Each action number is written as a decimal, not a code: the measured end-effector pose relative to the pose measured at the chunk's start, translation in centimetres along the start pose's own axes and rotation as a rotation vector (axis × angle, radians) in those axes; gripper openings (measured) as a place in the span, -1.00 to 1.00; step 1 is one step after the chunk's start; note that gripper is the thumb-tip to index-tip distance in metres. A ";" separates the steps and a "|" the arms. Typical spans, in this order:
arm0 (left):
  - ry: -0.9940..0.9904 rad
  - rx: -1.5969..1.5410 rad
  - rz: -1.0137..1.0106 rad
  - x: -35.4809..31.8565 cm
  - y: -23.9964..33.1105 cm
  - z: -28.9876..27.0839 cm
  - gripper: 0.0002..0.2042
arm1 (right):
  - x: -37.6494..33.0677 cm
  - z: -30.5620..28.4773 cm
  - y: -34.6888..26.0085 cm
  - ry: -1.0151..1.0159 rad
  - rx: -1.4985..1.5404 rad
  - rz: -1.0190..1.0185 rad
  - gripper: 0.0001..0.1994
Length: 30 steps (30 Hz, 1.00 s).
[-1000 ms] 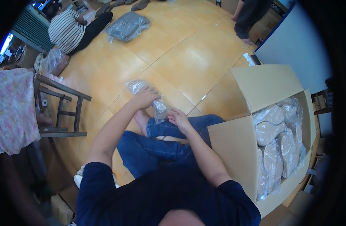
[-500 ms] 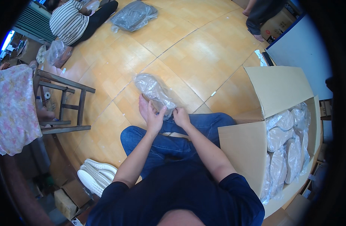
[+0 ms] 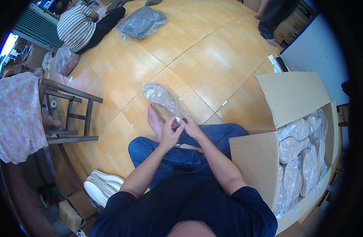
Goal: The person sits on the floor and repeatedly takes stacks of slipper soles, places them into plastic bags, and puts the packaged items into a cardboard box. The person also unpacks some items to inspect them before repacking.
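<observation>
A: Report the hands.

B: Left hand (image 3: 168, 132) and right hand (image 3: 191, 127) meet above the lap, over the crossed legs in jeans (image 3: 177, 152). Both pinch the near end of a clear bag (image 3: 162, 96); each grip is clamped on the plastic, fingertips touching each other.

A: Position of the bag?

B: Held in the air, it extends away from the person over the wood floor (image 3: 197, 59), tilted up and to the left. It holds a pale, flat item (its kind cannot be told through the plastic). A bare foot (image 3: 154, 120) lies just under it.

A: Surroundings?

B: An open box (image 3: 264, 158) stands at the person's right, packed with similar bagged items (image 3: 302, 158). White shoes (image 3: 102, 185) lie to the lower left, near a wooden stool (image 3: 69, 114). Far off, a person in a striped top (image 3: 75, 25) sits beside a grey bag (image 3: 142, 21).
</observation>
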<state>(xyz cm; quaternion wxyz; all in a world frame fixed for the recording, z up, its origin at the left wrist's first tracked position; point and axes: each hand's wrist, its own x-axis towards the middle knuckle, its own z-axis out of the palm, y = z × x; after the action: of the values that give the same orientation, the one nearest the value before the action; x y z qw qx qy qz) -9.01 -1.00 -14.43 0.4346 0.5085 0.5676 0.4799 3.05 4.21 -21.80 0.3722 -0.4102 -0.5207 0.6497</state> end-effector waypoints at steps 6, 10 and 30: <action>0.057 -0.198 -0.151 -0.3 -1.2 -0.2 -0.75 | 0.2 0.9 -1.5 -0.016 -0.092 0.101 -0.57; 0.005 -0.051 -0.157 -0.6 -1.4 -0.5 -0.75 | 0.0 0.9 -1.8 0.023 -0.156 0.043 -0.58; 0.306 0.289 0.132 1.8 0.7 -1.8 -0.92 | 3.4 4.6 -7.2 0.119 -0.195 0.171 -0.52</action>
<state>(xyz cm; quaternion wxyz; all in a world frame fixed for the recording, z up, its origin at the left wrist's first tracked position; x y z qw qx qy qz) -10.83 0.63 -13.49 0.2337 0.5229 0.6555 0.4923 -2.04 6.87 -14.69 0.3041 -0.5251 -0.5217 0.5997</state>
